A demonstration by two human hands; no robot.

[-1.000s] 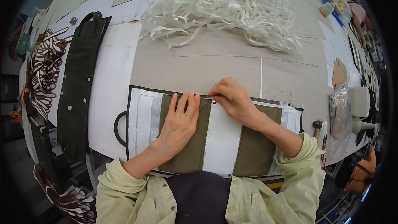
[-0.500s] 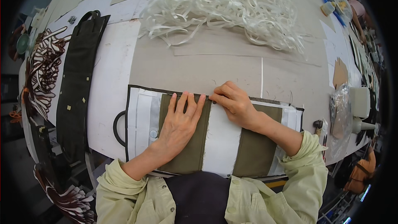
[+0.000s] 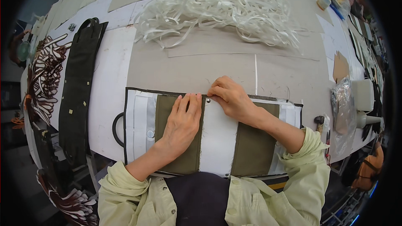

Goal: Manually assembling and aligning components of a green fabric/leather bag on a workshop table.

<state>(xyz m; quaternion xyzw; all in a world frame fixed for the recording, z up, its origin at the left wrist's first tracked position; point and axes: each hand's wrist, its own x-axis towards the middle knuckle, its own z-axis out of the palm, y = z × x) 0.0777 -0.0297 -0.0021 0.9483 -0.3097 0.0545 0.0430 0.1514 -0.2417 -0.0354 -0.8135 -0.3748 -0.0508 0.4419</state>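
Observation:
In front of me on the table lies a flat bag panel with dark edging, olive side sections and a white middle strip. A dark loop handle sticks out at its left end. My left hand rests flat on the left olive section, fingers stretched to the far edge. My right hand pinches that far edge at the top of the white strip, its thumb tip close to a small round metal snap. What lies under the right fingers is hidden.
Beyond the panel is a tangled heap of white ribbon. A dark green strip-like bag piece and a bundle of brown-and-white strips lie left. To the right are a plastic-wrapped package, a white bottle and a hammer-like tool.
My left fingers have drawn closer together. My right hand has moved slightly at the far edge, and the metal snap shows more plainly. The whole view has shifted a little.

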